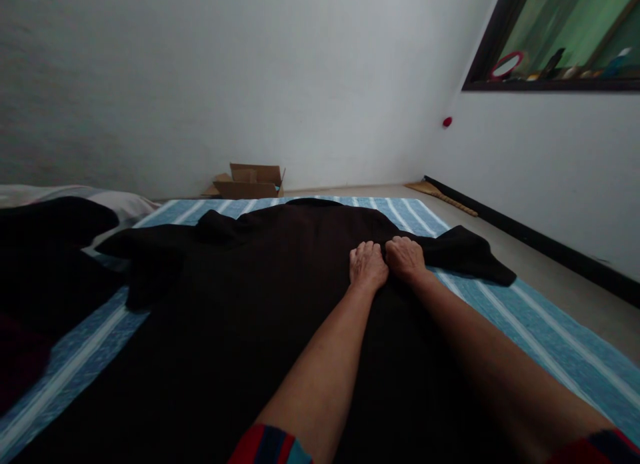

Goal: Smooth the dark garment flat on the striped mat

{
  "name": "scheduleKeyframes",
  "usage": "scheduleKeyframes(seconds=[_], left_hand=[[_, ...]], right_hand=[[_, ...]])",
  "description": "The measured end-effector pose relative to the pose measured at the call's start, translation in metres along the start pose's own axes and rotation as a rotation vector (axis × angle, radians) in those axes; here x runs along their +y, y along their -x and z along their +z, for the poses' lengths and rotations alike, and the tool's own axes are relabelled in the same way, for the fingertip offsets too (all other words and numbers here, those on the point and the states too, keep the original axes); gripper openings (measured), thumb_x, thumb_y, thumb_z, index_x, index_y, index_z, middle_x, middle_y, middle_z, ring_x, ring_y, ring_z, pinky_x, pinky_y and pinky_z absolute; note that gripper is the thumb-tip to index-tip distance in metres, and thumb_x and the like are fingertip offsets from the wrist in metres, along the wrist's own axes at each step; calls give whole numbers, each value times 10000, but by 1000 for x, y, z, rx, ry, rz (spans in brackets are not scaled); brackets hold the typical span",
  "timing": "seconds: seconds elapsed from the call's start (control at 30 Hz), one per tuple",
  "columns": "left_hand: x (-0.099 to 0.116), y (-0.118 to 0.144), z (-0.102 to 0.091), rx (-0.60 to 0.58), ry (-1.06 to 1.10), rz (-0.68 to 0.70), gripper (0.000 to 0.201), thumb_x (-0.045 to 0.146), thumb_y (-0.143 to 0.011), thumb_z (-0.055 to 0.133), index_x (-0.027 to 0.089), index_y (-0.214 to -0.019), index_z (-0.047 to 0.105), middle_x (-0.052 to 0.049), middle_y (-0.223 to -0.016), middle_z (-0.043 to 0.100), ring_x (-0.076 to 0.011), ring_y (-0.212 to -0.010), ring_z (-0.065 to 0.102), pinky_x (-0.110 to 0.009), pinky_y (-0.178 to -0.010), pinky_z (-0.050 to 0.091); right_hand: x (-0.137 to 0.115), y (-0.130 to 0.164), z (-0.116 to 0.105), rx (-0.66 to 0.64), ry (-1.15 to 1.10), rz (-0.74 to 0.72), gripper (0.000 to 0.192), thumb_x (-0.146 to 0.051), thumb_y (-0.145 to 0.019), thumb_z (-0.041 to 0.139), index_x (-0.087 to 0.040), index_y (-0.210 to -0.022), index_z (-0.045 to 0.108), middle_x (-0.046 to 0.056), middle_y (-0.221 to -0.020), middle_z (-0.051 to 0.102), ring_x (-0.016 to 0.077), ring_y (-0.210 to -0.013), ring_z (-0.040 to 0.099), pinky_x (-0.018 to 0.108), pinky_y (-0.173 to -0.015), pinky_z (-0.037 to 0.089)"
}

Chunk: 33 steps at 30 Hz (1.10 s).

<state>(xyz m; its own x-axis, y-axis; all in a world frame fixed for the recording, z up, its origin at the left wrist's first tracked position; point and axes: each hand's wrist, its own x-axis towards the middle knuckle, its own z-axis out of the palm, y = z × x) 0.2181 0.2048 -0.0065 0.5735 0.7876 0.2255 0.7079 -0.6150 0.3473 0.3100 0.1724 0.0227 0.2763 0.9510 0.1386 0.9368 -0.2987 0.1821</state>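
Observation:
A long black garment (pixel 260 297), perhaps a coat or a dress, lies spread over a blue and white striped sheet (pixel 530 324). Its collar end points away from me and a sleeve stretches out to each side. Near the root of the right sleeve, my left hand (pixel 369 263) has its fingers curled into the cloth. Close beside it, almost touching, my right hand (pixel 404 256) is also closed on the garment. The fingertips of both hands are hidden in the dark fabric.
Dark clothes (pixel 50 251) and a pale bedcover (pixel 100 201) lie at the left. Beyond the far edge stands an open cardboard box (pixel 250 181) against the wall (pixel 300 84). A window ledge (pixel 550 86) at upper right holds a mirror (pixel 507 65) and bottles.

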Motion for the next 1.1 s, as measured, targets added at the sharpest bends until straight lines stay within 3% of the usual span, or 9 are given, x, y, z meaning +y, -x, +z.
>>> scheduleKeyframes(seconds=[0.33,0.7,1.1], left_hand=[[-2,-2,4,11,-6,10,295,177,-872,352,208,-1124,500,-64,-1203,525,-213,-1177,386,-369,-979,285],[-2,-1,5,7,2,10,304,203,-884,334,220,-1128,513,-63,-1232,506,-215,-1193,369,-376,-980,275],[-1,-1,0,-27,4,16,354,203,-883,321,255,-1169,522,-53,-1270,492,-221,-1218,357,-385,-992,277]], right_hand=[[7,-1,5,-8,-50,74,245,-234,-844,424,-210,-959,639,66,-996,633,203,-905,604,266,-692,419],[6,-3,4,-31,-35,56,301,-338,-888,395,-210,-978,652,88,-985,656,213,-914,614,276,-708,425],[3,-1,2,-32,13,-87,315,-151,-904,341,-165,-985,645,114,-1000,635,210,-925,606,270,-707,415]])
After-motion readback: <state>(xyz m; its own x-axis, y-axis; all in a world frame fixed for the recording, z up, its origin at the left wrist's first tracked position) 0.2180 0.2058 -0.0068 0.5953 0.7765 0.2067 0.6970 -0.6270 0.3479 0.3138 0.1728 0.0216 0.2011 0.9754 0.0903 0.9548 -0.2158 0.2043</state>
